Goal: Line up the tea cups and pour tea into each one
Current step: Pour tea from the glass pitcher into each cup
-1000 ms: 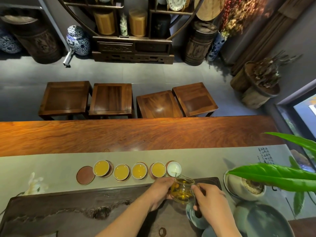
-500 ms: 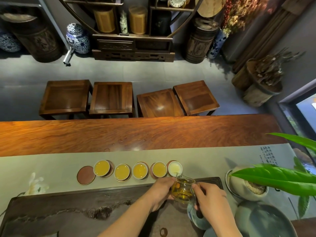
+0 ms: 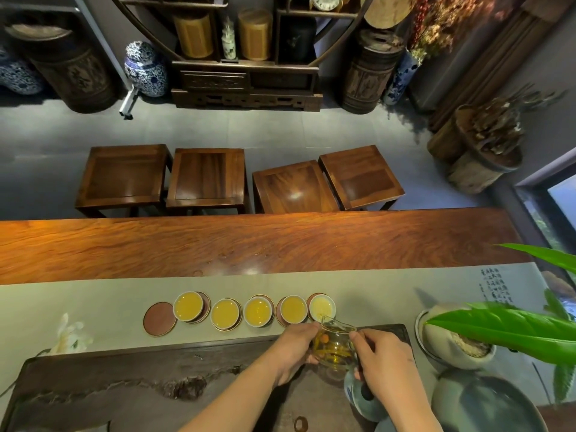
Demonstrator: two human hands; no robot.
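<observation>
Several small white tea cups stand in a row on round brown coasters on the grey table runner (image 3: pixel 93 300). The cups from the leftmost cup (image 3: pixel 188 306) to the fourth cup (image 3: pixel 294 309) hold yellow tea. The rightmost cup (image 3: pixel 322 308) holds a thin layer of pale tea. A glass pitcher (image 3: pixel 335 347) with amber tea is tilted, its spout over the rightmost cup. My left hand (image 3: pixel 294 349) cups the pitcher's left side. My right hand (image 3: pixel 385 363) grips its right side at the handle.
An empty coaster (image 3: pixel 160 318) lies left of the row. A dark wooden tea tray (image 3: pixel 124 385) lies under my arms. A blue teapot (image 3: pixel 363 397), a grey bowl (image 3: pixel 486 403), a pale pot (image 3: pixel 452 341) with green leaves (image 3: pixel 511 332) stand at right. Stools (image 3: pixel 205 179) stand beyond the table.
The pitcher has tipped further toward the rightmost cup, and pale tea now shows in that cup. Both hands have stayed on the pitcher.
</observation>
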